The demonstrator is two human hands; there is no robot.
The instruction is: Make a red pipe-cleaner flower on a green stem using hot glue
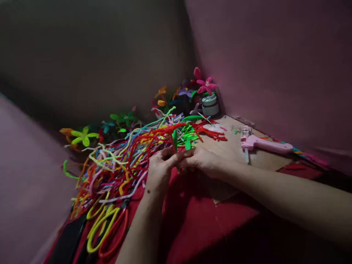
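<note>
My left hand [164, 163] and my right hand [202, 161] meet at the middle of the view, thumbs and fingers pinched together. Between them is a green pipe cleaner piece [188, 143], with green ends rising above the fingers; its lower part is mostly hidden. Just behind the hands lie a bundle of short green pipe cleaners [189, 132] and red pipe cleaners [176, 128]. To the left spreads a large tangled heap of multicoloured pipe cleaners [110, 161].
A pink glue gun [266, 145] rests on a cardboard sheet [222, 146] at right. Yellow-handled pliers [100, 234] and a red-handled tool [117, 238] lie front left. Behind stand a grey jar [210, 106], a pink flower [206, 86] and a yellow-green flower [84, 136]. Red cloth [192, 220] covers the surface.
</note>
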